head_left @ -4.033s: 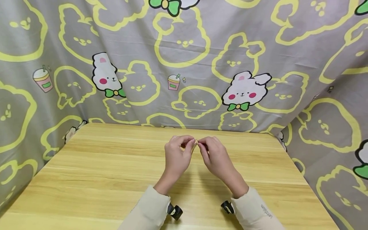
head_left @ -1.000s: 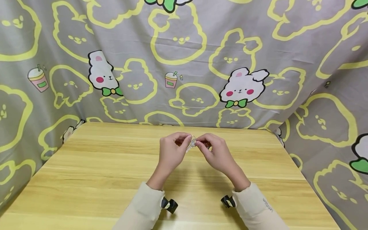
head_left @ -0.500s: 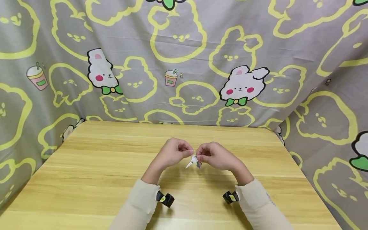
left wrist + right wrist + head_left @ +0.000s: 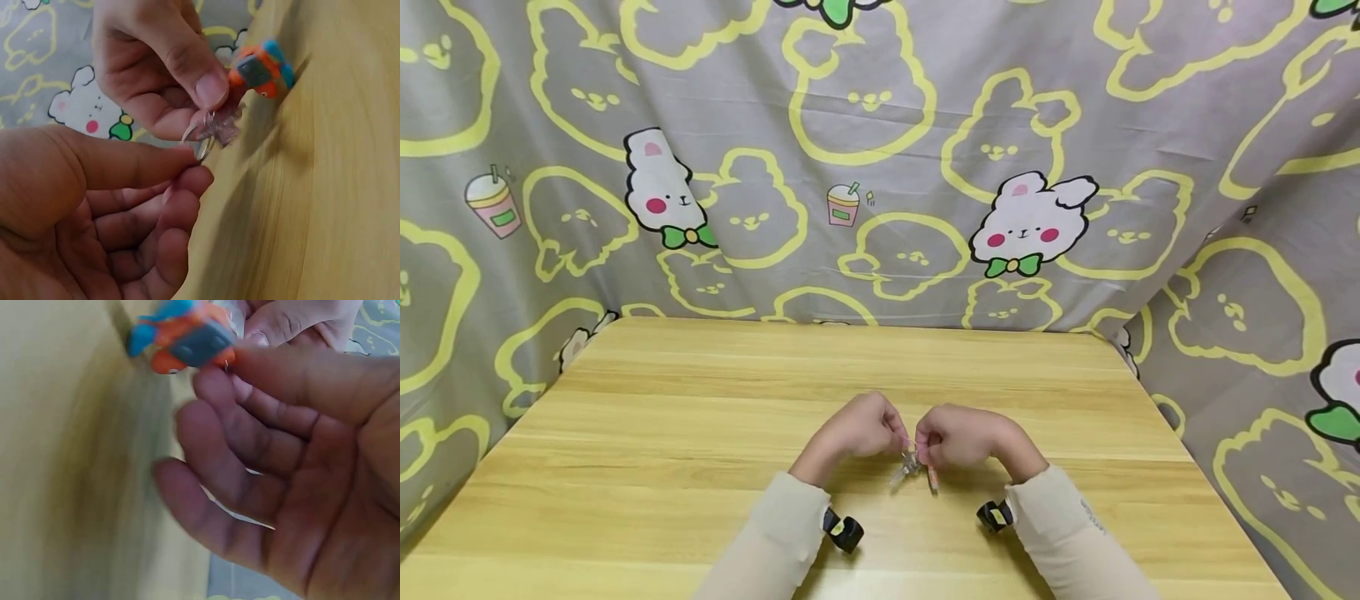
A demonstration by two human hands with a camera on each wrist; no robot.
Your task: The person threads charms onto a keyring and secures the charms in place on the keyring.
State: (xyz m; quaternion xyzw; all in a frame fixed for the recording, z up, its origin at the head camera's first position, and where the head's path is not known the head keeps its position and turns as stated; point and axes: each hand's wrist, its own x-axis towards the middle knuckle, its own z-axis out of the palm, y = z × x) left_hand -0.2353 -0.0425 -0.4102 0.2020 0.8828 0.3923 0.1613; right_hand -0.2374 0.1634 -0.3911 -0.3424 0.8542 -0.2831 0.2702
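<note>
My left hand (image 4: 857, 433) pinches a small metal ring (image 4: 199, 141) above the counter (image 4: 647, 433) near its front edge — my right hand (image 4: 958, 437) pinches it too, an orange-and-blue charm (image 4: 262, 70) dangling beside it.

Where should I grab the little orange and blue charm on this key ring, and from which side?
Probably pinch the orange and blue charm across its blocky body, coming from the table side, away from the hands. The left hand and right hand already crowd the thin metal ring; the charm hangs clear beyond it.
</note>
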